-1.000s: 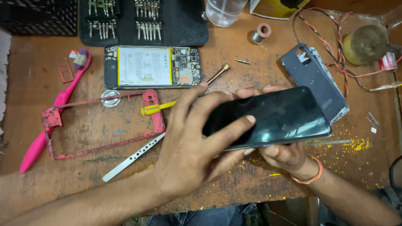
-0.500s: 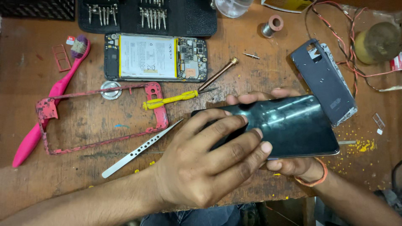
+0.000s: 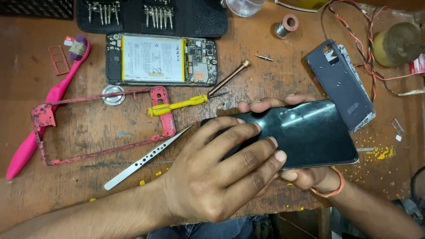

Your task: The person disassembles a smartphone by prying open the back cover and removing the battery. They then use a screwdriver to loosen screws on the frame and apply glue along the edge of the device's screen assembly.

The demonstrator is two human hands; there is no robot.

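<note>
Phone panel [image 3: 305, 132], dark and glossy, was held above the counter [image 3: 265, 75] at about 4 o'clock of the view, well apart from its other parts. Left hand [image 3: 221, 177] lay spread across its near end, fingers pressing flat; right hand [image 3: 305, 175] cradled it from below, fingertips curled over the far edge, both clamped on it. Disassembly appeared well advanced: the opened phone body [image 3: 161, 59] with exposed battery lay at 11 o'clock, the red frame [image 3: 104, 126] at 9 o'clock, the grey back cover [image 3: 343, 86] at 2 o'clock. Tweezers [image 3: 148, 157], yellow screwdriver [image 3: 179, 105] and pink toothbrush [image 3: 48, 102] rested unused. Refitting of the parts seemingly remained.
</note>
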